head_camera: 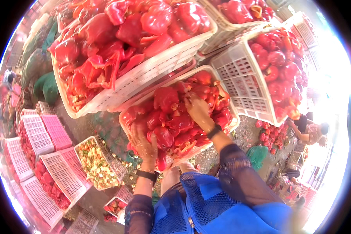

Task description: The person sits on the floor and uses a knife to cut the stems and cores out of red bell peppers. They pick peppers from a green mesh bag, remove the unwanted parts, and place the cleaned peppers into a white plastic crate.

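A pale plastic crate point(237, 122) heaped with cut red bell peppers point(166, 99) stands right before me. My left hand point(143, 143) lies spread against the peppers at the crate's near left side, gripping nothing that I can see. Over the middle of the heap, my right hand point(197, 110) is bent down with its fingertips among the pepper pieces. Whether those fingers pinch a piece is hidden. Wet-looking bits cling to both hands.
Beyond, a larger crate point(158, 70) is piled with opened red peppers. A tilted crate point(242, 84) of whole-looking peppers stands at the right. A crate of pale pepper cores point(98, 163) sits at the left, near several stacked crates point(64, 175). People point(308, 131) work at the right.
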Available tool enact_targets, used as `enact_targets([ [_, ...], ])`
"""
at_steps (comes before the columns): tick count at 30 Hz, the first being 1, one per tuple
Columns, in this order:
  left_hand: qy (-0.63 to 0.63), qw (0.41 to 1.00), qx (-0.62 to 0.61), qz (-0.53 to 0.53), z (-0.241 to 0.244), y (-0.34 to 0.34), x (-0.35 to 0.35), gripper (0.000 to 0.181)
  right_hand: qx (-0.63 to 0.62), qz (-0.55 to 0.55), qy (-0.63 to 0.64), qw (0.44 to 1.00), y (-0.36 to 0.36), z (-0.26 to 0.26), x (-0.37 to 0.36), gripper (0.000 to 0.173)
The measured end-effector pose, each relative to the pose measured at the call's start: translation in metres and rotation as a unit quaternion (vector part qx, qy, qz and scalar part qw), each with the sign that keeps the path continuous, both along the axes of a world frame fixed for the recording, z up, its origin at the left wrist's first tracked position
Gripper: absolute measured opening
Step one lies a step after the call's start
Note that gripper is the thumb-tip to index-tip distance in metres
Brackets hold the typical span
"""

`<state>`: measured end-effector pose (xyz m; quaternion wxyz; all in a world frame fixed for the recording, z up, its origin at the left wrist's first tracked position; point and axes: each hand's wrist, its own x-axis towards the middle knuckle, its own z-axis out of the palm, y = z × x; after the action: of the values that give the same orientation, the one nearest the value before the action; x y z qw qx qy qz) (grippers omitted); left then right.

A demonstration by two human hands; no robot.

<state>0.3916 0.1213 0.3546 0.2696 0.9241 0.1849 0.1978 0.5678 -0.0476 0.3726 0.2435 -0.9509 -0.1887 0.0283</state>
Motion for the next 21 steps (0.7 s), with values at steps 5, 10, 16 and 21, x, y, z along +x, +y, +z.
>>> enact_targets([
  [5,0.034,0.976,0.11,-0.183,0.064,-0.066,0.077,0.054,0.04,-0.252,-0.018,0.967,-0.091,0.046,-0.057,0.027],
  [10,0.087,0.981,0.161,-0.059,-0.013,-0.027,0.116,0.055,0.02,-0.258,-0.008,0.966,-0.106,-0.011,-0.056,0.042],
  [16,0.078,0.979,0.149,-0.112,-0.058,-0.018,0.136,0.064,0.028,-0.267,-0.019,0.963,-0.08,-0.071,-0.014,0.041],
  [21,0.115,0.97,0.159,-0.142,-0.061,-0.015,0.138,0.07,-0.01,-0.232,-0.013,0.973,-0.09,-0.096,-0.007,0.037],
])
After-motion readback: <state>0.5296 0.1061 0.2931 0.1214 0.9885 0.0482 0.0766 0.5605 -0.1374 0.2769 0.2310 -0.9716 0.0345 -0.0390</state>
